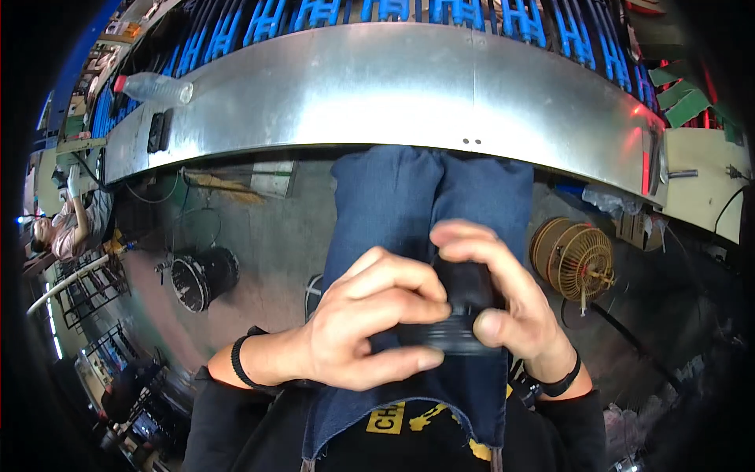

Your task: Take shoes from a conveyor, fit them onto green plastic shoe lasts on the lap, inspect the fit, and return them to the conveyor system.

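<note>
Over my lap, both hands are on a black, roughly cylindrical thing with a ridged rim at its lower end. Motion blurs it, and I cannot make out its exact kind. My left hand curls in from the left, with its thumb and fingertips at the ridged rim. From the right, my right hand is wrapped about its body, thumb near the rim and fingers round the far side. The fingers hide part of it. Beneath the hands lies dark blue denim covering my legs.
Ahead runs a metal ledge bearing a clear bottle and a small black block; blue frames line its far side. A bucket stands left, a round wire cage right. Another person is at far left.
</note>
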